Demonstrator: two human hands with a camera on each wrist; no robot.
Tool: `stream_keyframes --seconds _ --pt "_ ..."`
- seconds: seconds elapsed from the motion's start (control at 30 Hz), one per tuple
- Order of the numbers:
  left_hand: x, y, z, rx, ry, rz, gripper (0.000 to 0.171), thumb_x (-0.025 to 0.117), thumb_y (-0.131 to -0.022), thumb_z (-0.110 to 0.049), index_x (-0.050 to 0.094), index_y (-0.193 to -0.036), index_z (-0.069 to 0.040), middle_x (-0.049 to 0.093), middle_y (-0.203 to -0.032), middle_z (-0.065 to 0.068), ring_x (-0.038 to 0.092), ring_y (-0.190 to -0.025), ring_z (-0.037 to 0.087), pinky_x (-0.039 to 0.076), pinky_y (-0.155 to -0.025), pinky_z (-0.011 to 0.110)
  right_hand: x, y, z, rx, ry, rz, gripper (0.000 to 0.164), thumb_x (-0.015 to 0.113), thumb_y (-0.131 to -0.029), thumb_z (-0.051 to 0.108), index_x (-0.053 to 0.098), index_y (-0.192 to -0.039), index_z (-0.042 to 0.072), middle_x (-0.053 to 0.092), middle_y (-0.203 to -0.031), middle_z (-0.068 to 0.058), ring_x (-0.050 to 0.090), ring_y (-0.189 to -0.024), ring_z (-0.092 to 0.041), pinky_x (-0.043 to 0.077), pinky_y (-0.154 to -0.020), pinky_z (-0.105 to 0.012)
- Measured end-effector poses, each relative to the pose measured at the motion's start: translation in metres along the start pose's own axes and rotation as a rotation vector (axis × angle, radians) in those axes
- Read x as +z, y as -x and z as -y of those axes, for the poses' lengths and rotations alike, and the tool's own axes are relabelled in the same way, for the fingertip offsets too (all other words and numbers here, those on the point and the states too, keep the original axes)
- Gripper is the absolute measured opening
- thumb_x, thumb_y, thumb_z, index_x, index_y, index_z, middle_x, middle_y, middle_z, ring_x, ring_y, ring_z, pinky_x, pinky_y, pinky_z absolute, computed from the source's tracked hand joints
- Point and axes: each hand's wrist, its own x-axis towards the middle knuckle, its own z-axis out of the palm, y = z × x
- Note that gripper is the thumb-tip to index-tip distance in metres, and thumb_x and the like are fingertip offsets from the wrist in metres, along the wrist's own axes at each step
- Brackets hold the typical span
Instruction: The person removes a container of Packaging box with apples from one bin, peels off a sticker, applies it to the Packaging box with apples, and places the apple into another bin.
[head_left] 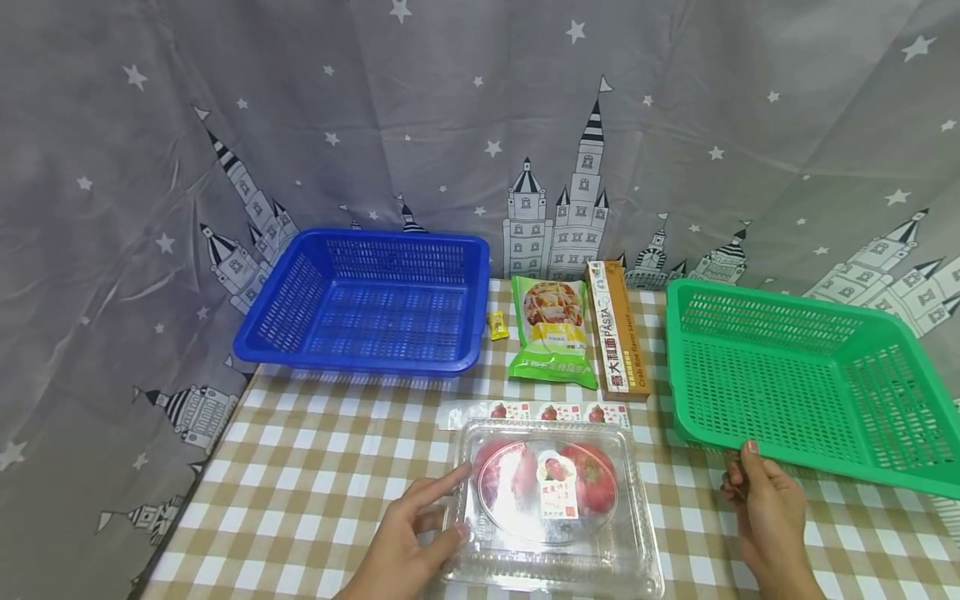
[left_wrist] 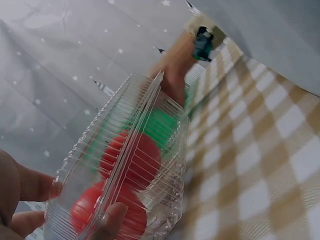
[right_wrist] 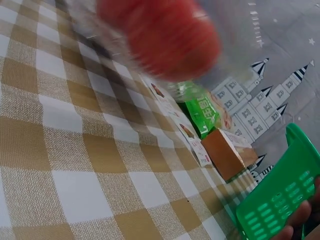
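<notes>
A clear plastic clamshell box [head_left: 555, 558] with red round fruits [head_left: 592, 479] inside and a label on its lid sits in front. My left hand [head_left: 408, 537] grips its left edge, index finger against the lid side and thumb lower on the rim. In the left wrist view the thumb [left_wrist: 112, 220] presses near the seam of the box. At the right, my right hand [head_left: 772, 517] pinches the front rim of a green plastic basket [head_left: 840, 367], thumb at the rim and other fingers curled below. Part of the right hand is cut off in the right wrist view.
A blue plastic basket [head_left: 390, 362] stands at the back left. Between the baskets lie a small yellow packet [head_left: 498, 325], a green food bag [head_left: 555, 367] and a pasta box [head_left: 618, 333]. A label strip [head_left: 476, 411] lies behind the clamshell. A grey curtain [head_left: 420, 108] hangs behind.
</notes>
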Motion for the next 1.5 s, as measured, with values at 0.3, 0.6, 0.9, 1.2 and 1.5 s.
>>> stream_keyframes --seconds 0.3,0.6,0.9,1.2,1.5 --pt "0.006 -0.027 -0.033 0.003 0.036 -0.019 0.062 0.067 -0.087 0.005 0.051 -0.144 -0.015 0.046 -0.125 0.02 0.064 -0.079 0.024 0.056 -0.058 0.03 0.0 0.0 0.0 -0.013 -0.005 0.0 0.042 0.054 -0.101 0.03 0.057 -0.077 -0.004 0.048 -0.067 -0.002 0.046 -0.065 -0.015 0.04 -0.06 -0.025" --pt "0.018 -0.063 -0.058 -0.005 0.088 0.005 0.063 0.065 -0.087 0.006 0.053 -0.143 -0.021 0.045 -0.123 0.019 0.063 -0.079 0.024 0.053 -0.057 0.025 0.002 -0.001 0.001 0.016 0.012 -0.065 0.043 0.057 -0.099 0.032 0.058 -0.076 -0.004 0.051 -0.069 -0.001 0.047 -0.066 -0.013 0.042 -0.059 -0.023" --pt "0.039 -0.101 -0.068 0.029 0.141 0.025 0.065 0.062 -0.086 0.01 0.053 -0.143 -0.02 0.044 -0.128 0.018 0.053 -0.057 0.012 0.05 -0.051 0.022 0.003 -0.002 0.001 0.088 0.009 -0.154 0.028 0.058 -0.1 0.025 0.071 -0.082 0.008 0.066 -0.085 0.006 0.056 -0.085 -0.006 0.05 -0.066 -0.018" --pt "0.055 -0.13 -0.076 0.006 0.118 0.045 0.065 0.063 -0.088 0.006 0.052 -0.143 -0.026 0.045 -0.133 0.017 0.056 -0.056 0.015 0.048 -0.048 0.023 0.005 -0.002 0.0 0.066 0.048 -0.159 0.033 0.053 -0.103 0.023 0.063 -0.077 0.005 0.051 -0.067 -0.001 0.049 -0.065 -0.013 0.045 -0.059 -0.025" --pt "0.077 -0.158 -0.083 0.055 0.098 0.036 0.064 0.064 -0.085 0.009 0.055 -0.141 -0.021 0.05 -0.123 0.013 0.052 -0.048 0.016 0.047 -0.045 0.022 0.002 0.0 -0.002 -0.013 0.02 -0.068 0.039 0.052 -0.103 0.024 0.061 -0.075 -0.002 0.05 -0.066 -0.002 0.05 -0.064 -0.013 0.044 -0.058 -0.025"
